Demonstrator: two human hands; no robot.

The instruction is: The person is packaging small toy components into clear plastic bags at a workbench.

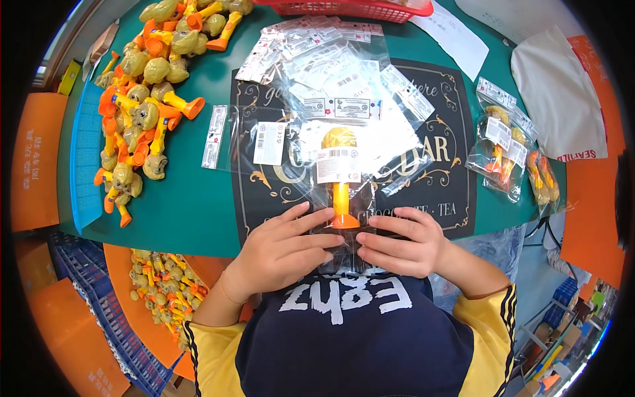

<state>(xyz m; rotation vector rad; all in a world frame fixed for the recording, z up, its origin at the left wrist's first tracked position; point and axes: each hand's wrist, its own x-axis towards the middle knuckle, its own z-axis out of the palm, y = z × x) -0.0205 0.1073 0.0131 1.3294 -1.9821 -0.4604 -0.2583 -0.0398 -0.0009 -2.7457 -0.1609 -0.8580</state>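
A clear plastic bag (357,251) lies in front of me, with a toy figure (341,196) inside or beneath it. The figure has a gold, textured head, a yellow stem and an orange base. A white label (338,165) covers part of it. My left hand (281,246) has thumb and index finger together at the bag's near left side, its other fingers resting beside the orange base. My right hand (405,243) pinches the opposite side in the same way. The fingertips partly hide the bag's near end.
Flat clear bags (331,66) are heaped beyond, on a black printed mat (450,178). Loose gold-and-orange toys (142,116) pile up at left beside a blue tray (84,159). Bagged toys (503,149) lie at right; a red basket (357,8) stands behind. More toys (162,288) fill an orange container below.
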